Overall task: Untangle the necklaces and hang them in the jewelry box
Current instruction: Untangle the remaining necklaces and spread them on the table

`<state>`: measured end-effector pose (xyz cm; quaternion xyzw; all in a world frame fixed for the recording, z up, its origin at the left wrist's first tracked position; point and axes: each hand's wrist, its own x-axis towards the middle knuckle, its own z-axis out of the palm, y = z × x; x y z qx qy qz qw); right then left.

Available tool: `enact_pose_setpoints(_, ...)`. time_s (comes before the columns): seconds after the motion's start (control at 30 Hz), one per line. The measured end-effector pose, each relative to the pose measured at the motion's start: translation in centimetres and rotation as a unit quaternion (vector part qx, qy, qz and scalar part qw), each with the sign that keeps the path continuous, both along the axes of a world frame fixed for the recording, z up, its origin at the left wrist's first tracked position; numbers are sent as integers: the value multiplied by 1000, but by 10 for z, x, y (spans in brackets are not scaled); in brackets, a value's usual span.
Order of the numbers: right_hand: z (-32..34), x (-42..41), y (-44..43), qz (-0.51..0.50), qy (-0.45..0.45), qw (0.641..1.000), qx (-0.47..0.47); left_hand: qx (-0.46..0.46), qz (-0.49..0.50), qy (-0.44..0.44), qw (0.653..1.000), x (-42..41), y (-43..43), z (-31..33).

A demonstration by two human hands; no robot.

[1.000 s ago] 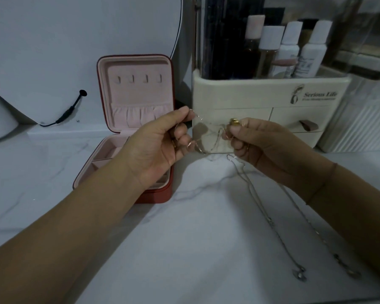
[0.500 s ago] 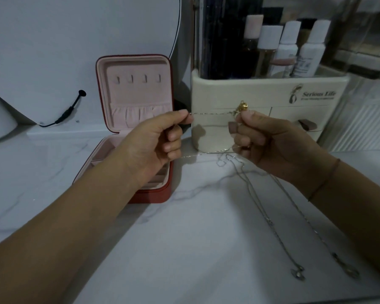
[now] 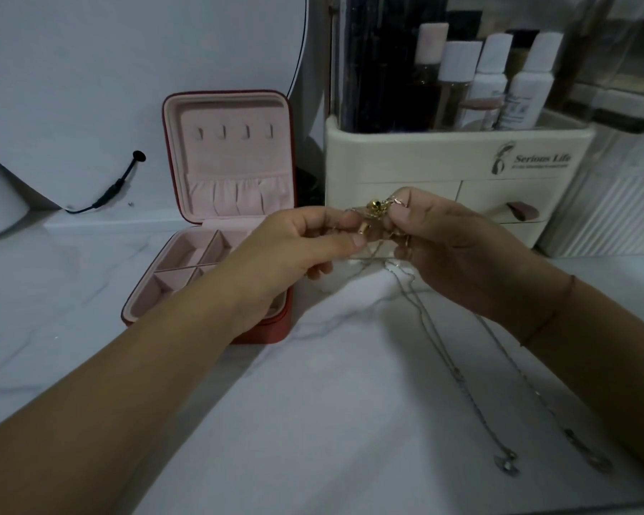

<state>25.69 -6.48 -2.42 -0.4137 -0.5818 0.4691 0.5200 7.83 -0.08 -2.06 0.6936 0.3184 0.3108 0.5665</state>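
Observation:
A gold necklace with a small gold pendant (image 3: pixel 374 210) is held up between both hands above the marble top. My left hand (image 3: pixel 294 250) pinches its chain just left of the pendant. My right hand (image 3: pixel 450 247) pinches the chain at the pendant's right. Two silver necklaces (image 3: pixel 439 343) lie stretched on the counter below my right hand, their pendants (image 3: pixel 506 464) near the front edge. The red jewelry box (image 3: pixel 235 224) stands open at the left, its pink lid upright with a row of empty hooks (image 3: pixel 235 132).
A cream cosmetics organizer (image 3: pixel 458 180) with drawers and several bottles (image 3: pixel 495 83) stands right behind my hands. A round white mirror (image 3: pixel 134 68) with a black cable (image 3: pixel 119 180) leans at the back left. The marble counter (image 3: pixel 313 421) stretches toward me.
My hands have come closer together, so the gold chain that was stretched taut between them is now bunched at the pendant. The silver necklaces and the box have not moved.

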Motion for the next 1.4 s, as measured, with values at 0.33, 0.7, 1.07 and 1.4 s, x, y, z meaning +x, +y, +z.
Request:
enact_pose_setpoints(0.33, 3, 0, -2, 45, 52, 998, -2, -7, -23, -3, 1000, -2, 0, 2)
enact_pose_setpoints(0.7, 11, 15, 0, 38, 236, 970, -31, -44, 13, 2, 999, -4, 8, 1)
enact_pose_setpoints(1.07, 14, 17, 1, -2, 314, 948, -53, -303, 26, -273, 913, -9, 17, 12)
enact_pose_setpoints(1.4, 10, 11, 0, 15, 197, 977, -77, -51, 17, -66, 996, -4, 8, 6)
